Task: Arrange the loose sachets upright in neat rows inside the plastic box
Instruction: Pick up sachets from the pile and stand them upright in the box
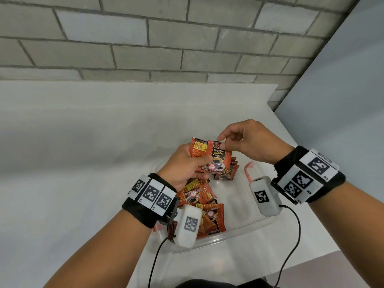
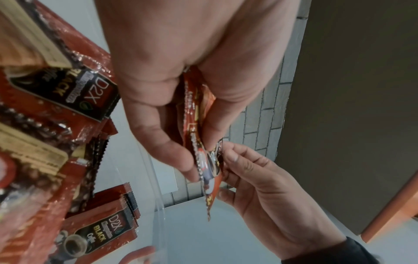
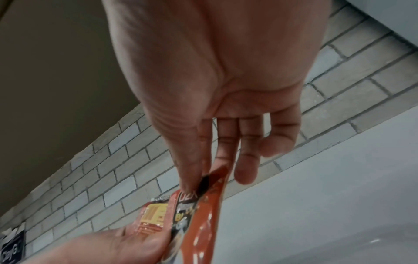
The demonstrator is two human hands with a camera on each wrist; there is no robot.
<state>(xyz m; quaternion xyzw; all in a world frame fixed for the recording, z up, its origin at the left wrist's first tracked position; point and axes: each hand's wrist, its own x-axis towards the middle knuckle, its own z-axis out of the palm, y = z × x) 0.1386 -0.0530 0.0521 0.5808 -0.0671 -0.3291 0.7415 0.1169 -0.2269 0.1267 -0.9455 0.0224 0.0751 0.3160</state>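
Observation:
Over the clear plastic box point(image 1: 245, 228) my left hand point(image 1: 187, 165) grips a small stack of red coffee sachets point(image 1: 209, 157) between thumb and fingers. My right hand point(image 1: 245, 140) pinches the top corner of the front sachet point(image 3: 203, 223) with thumb and forefinger. The left wrist view shows the held sachets point(image 2: 203, 160) edge-on between both hands. Several loose sachets point(image 1: 199, 202) lie flat in a heap in the box's left part. A short row of sachets point(image 1: 226, 172) stands upright at the box's far end.
The box sits on a white table point(image 1: 83, 163) against a grey brick wall point(image 1: 145, 48). The right half of the box floor point(image 1: 234, 202) is bare. Red latches point(image 1: 248, 169) sit on the box ends. The table's edge point(image 1: 324, 254) runs close on the right.

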